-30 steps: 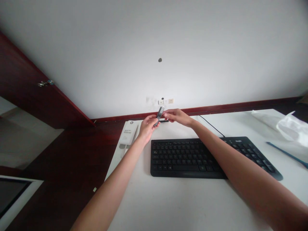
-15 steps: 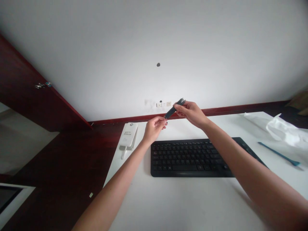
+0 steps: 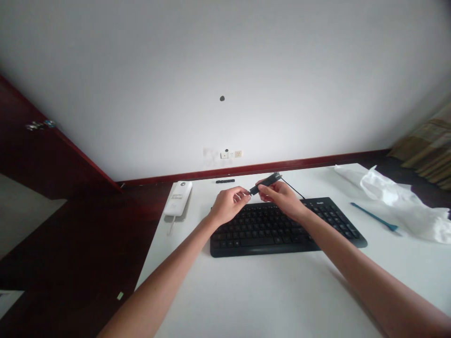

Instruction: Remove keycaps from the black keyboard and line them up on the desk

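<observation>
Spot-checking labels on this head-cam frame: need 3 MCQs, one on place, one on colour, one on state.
1. Where does the white boxed device lie?
A. left of the keyboard
B. on the keyboard
C. right of the keyboard

2. What colour is the thin tool beside the plastic bag?
A. red
B. blue
C. yellow

3. How is the small dark tool held?
A. lying on the table
B. in the left hand alone
C. between both hands

Key: 1 A, it lies near the table's left edge, left of the keyboard. 2 B, its strip is blue. 3 C, the right hand grips it and the left hand pinches its near tip, above the keys.
</observation>
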{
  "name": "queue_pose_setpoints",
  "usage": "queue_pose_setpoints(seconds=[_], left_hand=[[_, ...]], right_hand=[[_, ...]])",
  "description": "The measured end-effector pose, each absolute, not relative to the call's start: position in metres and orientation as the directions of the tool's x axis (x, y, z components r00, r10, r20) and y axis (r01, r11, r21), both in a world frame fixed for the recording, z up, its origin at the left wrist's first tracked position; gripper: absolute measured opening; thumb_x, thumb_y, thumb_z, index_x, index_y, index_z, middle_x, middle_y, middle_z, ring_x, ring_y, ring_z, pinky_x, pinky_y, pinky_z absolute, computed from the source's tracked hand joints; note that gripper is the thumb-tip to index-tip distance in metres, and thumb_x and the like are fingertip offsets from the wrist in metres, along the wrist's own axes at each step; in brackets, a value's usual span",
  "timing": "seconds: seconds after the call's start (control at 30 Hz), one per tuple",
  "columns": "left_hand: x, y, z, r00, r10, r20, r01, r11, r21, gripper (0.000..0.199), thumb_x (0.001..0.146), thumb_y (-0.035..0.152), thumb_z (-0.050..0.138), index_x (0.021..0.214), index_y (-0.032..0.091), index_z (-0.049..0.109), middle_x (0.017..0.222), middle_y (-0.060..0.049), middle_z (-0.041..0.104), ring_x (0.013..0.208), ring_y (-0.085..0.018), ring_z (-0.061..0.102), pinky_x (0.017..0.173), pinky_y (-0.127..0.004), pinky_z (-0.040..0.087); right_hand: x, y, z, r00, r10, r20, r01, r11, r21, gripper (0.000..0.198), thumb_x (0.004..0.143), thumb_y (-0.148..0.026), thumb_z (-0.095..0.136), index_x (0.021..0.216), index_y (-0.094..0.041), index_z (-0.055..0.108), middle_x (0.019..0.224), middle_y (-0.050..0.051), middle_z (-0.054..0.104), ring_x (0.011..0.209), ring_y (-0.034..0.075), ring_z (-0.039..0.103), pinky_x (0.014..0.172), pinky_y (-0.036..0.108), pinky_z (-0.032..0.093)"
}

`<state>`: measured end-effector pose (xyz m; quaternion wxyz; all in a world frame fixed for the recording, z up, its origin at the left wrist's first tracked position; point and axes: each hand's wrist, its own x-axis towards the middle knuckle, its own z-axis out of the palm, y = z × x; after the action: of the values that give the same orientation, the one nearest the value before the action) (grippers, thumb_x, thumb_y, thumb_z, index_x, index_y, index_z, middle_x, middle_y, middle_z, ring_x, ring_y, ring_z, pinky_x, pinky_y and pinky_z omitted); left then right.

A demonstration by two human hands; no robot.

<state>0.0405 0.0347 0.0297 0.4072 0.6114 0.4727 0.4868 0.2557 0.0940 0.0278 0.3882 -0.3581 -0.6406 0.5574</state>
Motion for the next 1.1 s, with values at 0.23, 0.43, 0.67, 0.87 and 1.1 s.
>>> queue_pose_setpoints(seconds=[0.23, 0.43, 0.67, 0.87, 1.1], left_hand=[[0.022, 0.021, 0.014, 0.092, 0.942, 0.322, 0.363, -0.333, 0.870, 0.010, 0.083, 0.022, 0.077, 0.090, 0.027, 0.081, 0.092, -0.008, 0.072, 0.093, -0.024, 0.064, 0.090, -0.033, 0.049], [0.021, 0.019, 0.005, 0.215, 0.910, 0.355, 0.556, -0.413, 0.721, 0.011, 0.088, 0.025, 0.072, 0.094, 0.029, 0.080, 0.095, -0.007, 0.072, 0.098, -0.027, 0.063, 0.094, -0.039, 0.047], [0.021, 0.020, 0.003, 0.182, 0.924, 0.336, 0.521, -0.380, 0.764, 0.007, 0.086, 0.024, 0.074, 0.090, 0.028, 0.079, 0.096, -0.006, 0.071, 0.098, -0.026, 0.064, 0.097, -0.038, 0.047], [0.023, 0.019, 0.004, 0.155, 0.935, 0.319, 0.492, -0.354, 0.796, 0.004, 0.086, 0.025, 0.074, 0.088, 0.027, 0.078, 0.096, -0.004, 0.071, 0.097, -0.023, 0.066, 0.097, -0.035, 0.048], [0.022, 0.018, 0.002, 0.232, 0.912, 0.340, 0.690, -0.400, 0.603, 0.009, 0.093, 0.024, 0.067, 0.097, 0.025, 0.074, 0.102, 0.000, 0.071, 0.096, -0.019, 0.069, 0.094, -0.033, 0.053]], right_hand=[[0.271, 0.082, 0.040, -0.396, 0.873, 0.284, 0.181, 0.378, -0.908, 0.030, 0.091, -0.048, 0.067, 0.104, -0.021, 0.066, 0.092, 0.006, 0.071, 0.080, 0.022, 0.067, 0.076, 0.035, 0.056], [0.268, 0.063, 0.056, -0.510, 0.785, 0.352, 0.399, 0.578, -0.712, 0.017, 0.092, -0.039, 0.065, 0.103, -0.027, 0.069, 0.098, 0.004, 0.074, 0.078, 0.021, 0.068, 0.074, 0.036, 0.057], [0.262, 0.058, 0.052, -0.583, 0.744, 0.327, 0.433, 0.625, -0.649, 0.015, 0.092, -0.035, 0.064, 0.103, -0.027, 0.069, 0.096, 0.003, 0.075, 0.078, 0.021, 0.070, 0.074, 0.035, 0.058], [0.258, 0.054, 0.055, -0.599, 0.735, 0.318, 0.445, 0.635, -0.631, 0.013, 0.092, -0.033, 0.064, 0.101, -0.025, 0.070, 0.089, 0.002, 0.074, 0.074, 0.019, 0.068, 0.071, 0.032, 0.056], [0.255, 0.059, 0.050, -0.586, 0.756, 0.291, 0.433, 0.596, -0.677, 0.019, 0.095, -0.038, 0.063, 0.095, -0.021, 0.073, 0.096, 0.003, 0.078, 0.074, 0.019, 0.071, 0.072, 0.029, 0.057]])
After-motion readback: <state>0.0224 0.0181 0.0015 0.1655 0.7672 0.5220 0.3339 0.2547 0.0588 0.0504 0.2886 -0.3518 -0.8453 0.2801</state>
